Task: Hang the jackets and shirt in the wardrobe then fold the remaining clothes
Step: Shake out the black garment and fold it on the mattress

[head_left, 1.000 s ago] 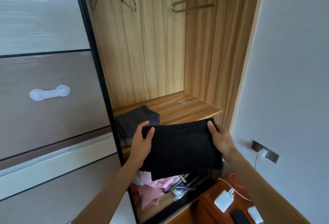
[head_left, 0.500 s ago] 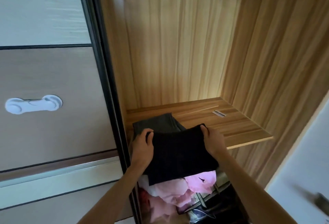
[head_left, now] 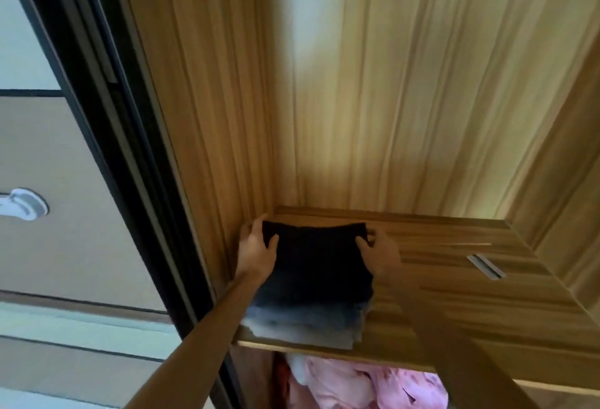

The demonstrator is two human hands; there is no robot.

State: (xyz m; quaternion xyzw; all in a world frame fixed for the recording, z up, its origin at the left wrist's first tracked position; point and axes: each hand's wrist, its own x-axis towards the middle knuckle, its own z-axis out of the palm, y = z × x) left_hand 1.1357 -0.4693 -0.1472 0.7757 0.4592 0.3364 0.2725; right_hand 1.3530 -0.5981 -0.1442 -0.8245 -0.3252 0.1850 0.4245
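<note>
Presently I see: left hand, right hand each gripping 1 side of black folded garment | over grey folded clothes | on wardrobe shelf.

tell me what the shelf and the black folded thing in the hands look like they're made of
The shelf: wood or wood-look laminate, matte with slight sheen; streaky brown grain runs along it. The black folded garment: soft matte fabric, perhaps knit; it lies in flat folds, but the weave is too blurred to tell.
</note>
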